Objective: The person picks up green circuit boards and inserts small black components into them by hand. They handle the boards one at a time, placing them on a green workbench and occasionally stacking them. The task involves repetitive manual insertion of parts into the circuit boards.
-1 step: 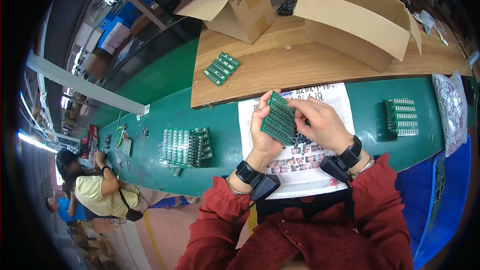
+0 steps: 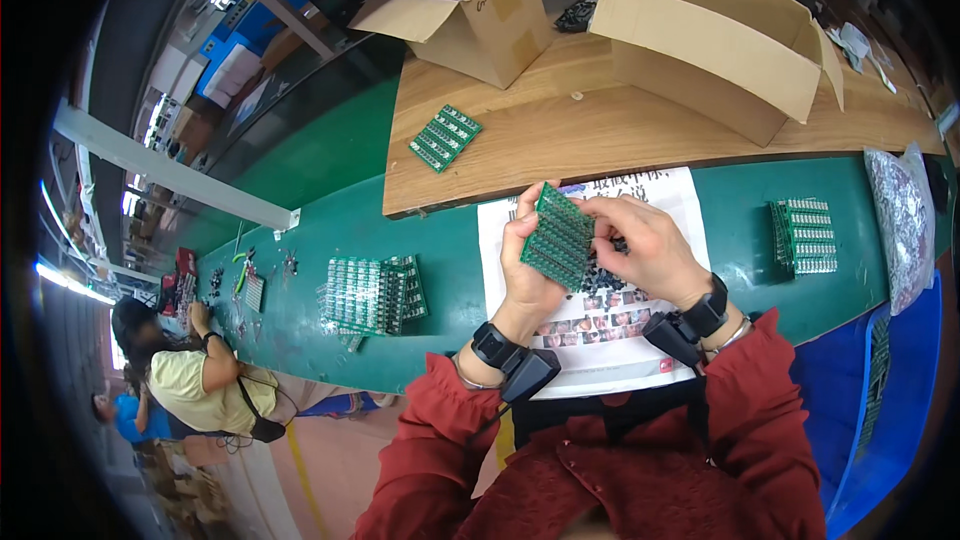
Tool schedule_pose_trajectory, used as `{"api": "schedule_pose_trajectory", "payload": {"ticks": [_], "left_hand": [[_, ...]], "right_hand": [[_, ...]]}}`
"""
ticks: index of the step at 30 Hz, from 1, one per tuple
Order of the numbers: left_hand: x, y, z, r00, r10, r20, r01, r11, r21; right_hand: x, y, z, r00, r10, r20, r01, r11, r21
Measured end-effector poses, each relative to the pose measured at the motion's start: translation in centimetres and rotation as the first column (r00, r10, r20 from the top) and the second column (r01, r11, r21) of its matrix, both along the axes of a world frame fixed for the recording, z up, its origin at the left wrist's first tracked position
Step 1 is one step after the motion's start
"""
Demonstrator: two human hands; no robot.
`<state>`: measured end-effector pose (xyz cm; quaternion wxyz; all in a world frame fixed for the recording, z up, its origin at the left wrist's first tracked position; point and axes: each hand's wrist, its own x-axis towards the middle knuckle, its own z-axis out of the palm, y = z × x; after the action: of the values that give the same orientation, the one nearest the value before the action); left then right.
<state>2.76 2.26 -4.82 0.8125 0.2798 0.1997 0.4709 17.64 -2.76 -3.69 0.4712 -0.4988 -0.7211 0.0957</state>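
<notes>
Tilted up over a printed paper sheet (image 2: 600, 355), a green circuit board (image 2: 558, 242) with rows of small parts is gripped along its left edge by my left hand (image 2: 525, 275). My right hand (image 2: 648, 252) is at the board's right edge, its fingers curled and thumb near the index finger. Whatever sits between those fingertips is too small to make out. Below the board and partly hidden by my right hand, a pile of small black components (image 2: 603, 285) lies on the sheet.
Stacked circuit boards (image 2: 362, 295) lie to the left, more boards (image 2: 805, 235) to the right. Open cardboard boxes (image 2: 700, 50) and one single board (image 2: 445, 138) rest on a raised wooden shelf (image 2: 540, 130). A plastic bag (image 2: 900, 225) and blue bin (image 2: 860, 420) flank the right end; a co-worker (image 2: 205, 385) sits far left.
My right hand has shifted slightly right and its fingers have moved a little off the board's face. The board and my left hand stay nearly still.
</notes>
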Motion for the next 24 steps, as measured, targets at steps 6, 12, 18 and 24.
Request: {"api": "schedule_pose_trajectory", "payload": {"ticks": [6, 12, 18, 24], "left_hand": [[-0.3, 0.1, -0.6, 1.0, -0.027, 0.004, 0.027, 1.0, 0.007], [-0.3, 0.1, -0.5, 0.997, -0.081, 0.021, 0.08, 0.997, 0.022], [0.0, -0.1, -0.6, 1.0, -0.03, -0.001, 0.03, 0.998, 0.064], [0.0, 0.1, -1.3, 1.0, -0.005, 0.006, 0.004, 0.999, 0.035]], "right_hand": [[-0.6, 0.4, 0.5, 0.998, -0.004, 0.067, -0.001, 0.997, 0.072], [-0.4, 0.5, 0.3, 0.996, 0.018, 0.091, -0.031, 0.99, 0.139], [-0.8, 0.8, 0.4, 0.998, 0.004, 0.064, -0.013, 0.989, 0.144], [-1.1, 0.6, 1.0, 0.991, -0.032, 0.134, 0.011, 0.988, 0.157]]}}
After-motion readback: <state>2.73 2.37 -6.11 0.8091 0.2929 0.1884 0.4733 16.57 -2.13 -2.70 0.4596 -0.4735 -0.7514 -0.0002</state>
